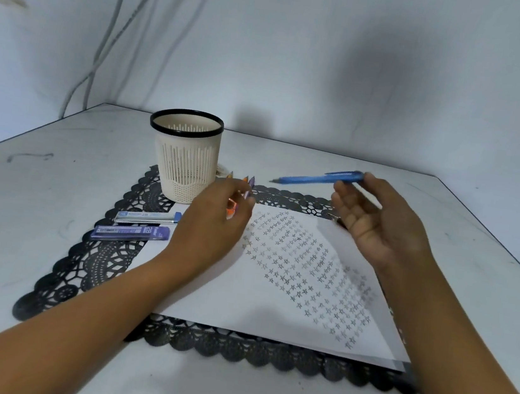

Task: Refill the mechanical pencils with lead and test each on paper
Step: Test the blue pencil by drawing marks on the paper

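Likely light, stiff and slick, the blue pencil [317, 178] is pinched at its cap end by the fingers [370, 180] of the right hand [383, 226]; other pencils [230, 212] are gripped in the left hand [215, 227].

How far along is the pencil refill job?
Done: the white paper sheet carries rows of pencilled stars, so testing is well along. In hand: right hand pinches the blue plastic mechanical pencil, raised. To do: probably the orange and purple pencils under the left hand, grip unclear.
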The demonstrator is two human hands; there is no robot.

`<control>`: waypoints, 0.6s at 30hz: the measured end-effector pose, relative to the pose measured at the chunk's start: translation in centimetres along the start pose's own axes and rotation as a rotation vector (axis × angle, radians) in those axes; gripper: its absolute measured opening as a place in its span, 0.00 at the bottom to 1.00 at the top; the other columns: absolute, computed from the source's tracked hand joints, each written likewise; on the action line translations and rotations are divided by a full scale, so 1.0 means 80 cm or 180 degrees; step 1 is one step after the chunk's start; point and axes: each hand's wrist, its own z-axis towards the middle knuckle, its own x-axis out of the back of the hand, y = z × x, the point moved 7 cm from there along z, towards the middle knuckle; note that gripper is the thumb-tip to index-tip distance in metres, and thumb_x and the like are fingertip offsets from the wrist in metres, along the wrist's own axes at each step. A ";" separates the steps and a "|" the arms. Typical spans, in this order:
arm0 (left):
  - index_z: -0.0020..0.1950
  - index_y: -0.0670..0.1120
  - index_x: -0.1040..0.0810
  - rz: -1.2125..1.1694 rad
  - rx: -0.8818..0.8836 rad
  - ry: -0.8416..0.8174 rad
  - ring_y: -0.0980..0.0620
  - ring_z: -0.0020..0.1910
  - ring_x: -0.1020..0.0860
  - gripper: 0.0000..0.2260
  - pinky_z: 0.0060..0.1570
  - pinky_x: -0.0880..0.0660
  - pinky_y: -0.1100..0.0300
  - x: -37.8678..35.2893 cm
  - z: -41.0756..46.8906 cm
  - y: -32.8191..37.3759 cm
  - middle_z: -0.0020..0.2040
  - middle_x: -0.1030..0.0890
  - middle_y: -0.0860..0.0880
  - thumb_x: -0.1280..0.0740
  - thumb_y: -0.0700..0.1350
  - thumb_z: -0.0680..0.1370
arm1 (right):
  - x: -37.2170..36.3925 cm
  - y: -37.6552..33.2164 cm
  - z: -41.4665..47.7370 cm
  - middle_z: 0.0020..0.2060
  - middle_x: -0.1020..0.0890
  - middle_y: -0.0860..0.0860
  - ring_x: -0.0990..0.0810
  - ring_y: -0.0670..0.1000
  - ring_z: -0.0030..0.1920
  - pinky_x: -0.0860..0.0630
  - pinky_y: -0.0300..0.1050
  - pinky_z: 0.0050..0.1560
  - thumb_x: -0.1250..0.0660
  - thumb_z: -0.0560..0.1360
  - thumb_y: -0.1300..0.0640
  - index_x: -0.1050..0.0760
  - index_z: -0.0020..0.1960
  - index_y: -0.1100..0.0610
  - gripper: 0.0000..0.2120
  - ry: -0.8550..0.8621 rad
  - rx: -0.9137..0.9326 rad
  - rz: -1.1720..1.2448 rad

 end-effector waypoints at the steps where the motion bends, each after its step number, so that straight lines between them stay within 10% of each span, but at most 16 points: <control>1: 0.57 0.46 0.25 0.0133 -0.0072 -0.0142 0.53 0.49 0.25 0.10 0.47 0.30 0.66 -0.005 -0.002 0.001 0.51 0.24 0.50 0.38 0.47 0.78 | -0.003 -0.006 0.001 0.34 0.17 0.57 0.16 0.52 0.38 0.19 0.43 0.42 0.36 0.76 0.63 0.23 0.42 0.62 0.06 -0.0067 0.0245 -0.0260; 9: 0.72 0.53 0.38 0.1409 -0.0757 -0.2012 0.53 0.71 0.41 0.24 0.71 0.44 0.46 -0.068 -0.041 0.001 0.73 0.38 0.51 0.47 0.60 0.78 | -0.056 0.019 0.001 0.44 0.17 0.46 0.19 0.39 0.42 0.24 0.31 0.44 0.31 0.73 0.60 0.20 0.50 0.54 0.07 -0.0925 0.1725 -0.3450; 18: 0.73 0.52 0.41 0.1534 -0.0793 -0.2135 0.53 0.74 0.46 0.24 0.72 0.49 0.45 -0.073 -0.042 -0.003 0.75 0.43 0.51 0.49 0.59 0.79 | -0.082 0.079 0.030 0.47 0.18 0.55 0.21 0.50 0.45 0.24 0.45 0.51 0.34 0.74 0.61 0.20 0.53 0.59 0.09 -0.1497 0.2047 -0.5132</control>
